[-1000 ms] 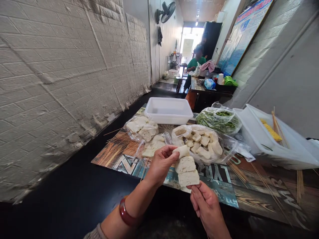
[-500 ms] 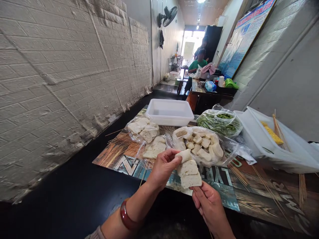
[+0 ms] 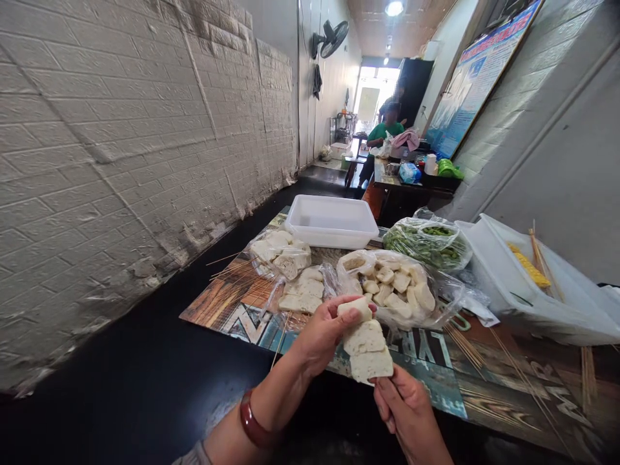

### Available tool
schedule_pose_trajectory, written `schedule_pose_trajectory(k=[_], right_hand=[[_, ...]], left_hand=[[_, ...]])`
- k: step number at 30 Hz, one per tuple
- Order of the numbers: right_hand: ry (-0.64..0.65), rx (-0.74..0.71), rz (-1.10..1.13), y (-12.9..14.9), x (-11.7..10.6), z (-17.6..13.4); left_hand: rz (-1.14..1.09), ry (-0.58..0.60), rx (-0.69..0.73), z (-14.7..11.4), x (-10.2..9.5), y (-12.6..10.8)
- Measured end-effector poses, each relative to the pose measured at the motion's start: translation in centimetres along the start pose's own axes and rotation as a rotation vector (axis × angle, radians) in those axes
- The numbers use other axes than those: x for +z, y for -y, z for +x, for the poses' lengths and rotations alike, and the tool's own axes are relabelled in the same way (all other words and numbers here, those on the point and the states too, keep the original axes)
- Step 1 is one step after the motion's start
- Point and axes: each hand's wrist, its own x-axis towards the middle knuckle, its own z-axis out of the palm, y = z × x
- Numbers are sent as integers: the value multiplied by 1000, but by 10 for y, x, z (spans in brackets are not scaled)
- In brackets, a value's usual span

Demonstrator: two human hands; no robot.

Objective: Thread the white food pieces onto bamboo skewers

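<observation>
My left hand (image 3: pixel 329 332) pinches a pale piece of tofu (image 3: pixel 355 311) at the top of a short row. Below it, flat tofu slices (image 3: pixel 369 355) overlap one another. My right hand (image 3: pixel 407 407) is closed just under the lowest slice, around a thin skewer mostly hidden by the fingers. Behind my hands lies an open plastic bag of tofu chunks (image 3: pixel 400 287). To its left are a pile of tofu slabs (image 3: pixel 303 292) on plastic and another bag of white slabs (image 3: pixel 279 252).
A white plastic tub (image 3: pixel 332 236) stands at the back of the table. Beside it lies a bag of green vegetables (image 3: pixel 426 242). On the right, a white bin (image 3: pixel 513 284) holds a yellow item and sticks. Loose skewers (image 3: pixel 467 349) lie on the printed tabletop. A person (image 3: pixel 385 132) sits farther back.
My left fingers have shifted over the top tofu piece, with fingertips now showing behind it. The right hand keeps its grip below. The camera view has tilted slightly.
</observation>
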Motion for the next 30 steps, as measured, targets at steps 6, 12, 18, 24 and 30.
schedule_pose_trajectory(k=[6, 12, 18, 24, 30], right_hand=[[57, -34, -62, -8, -5, -8], [18, -13, -151, -20, -2, -17], [-105, -52, -116, -10, 16, -19], [-122, -38, -72, -5, 25, -21], [-39, -20, -125, -7, 23, -20]], left_hand=[[-78, -25, 31, -1, 0, -2], [-68, -126, 59, -2, -8, -10], [-56, -133, 68, -6, -8, -9], [-52, -120, 67, -11, -8, -7], [-61, -118, 61, -12, -12, -7]])
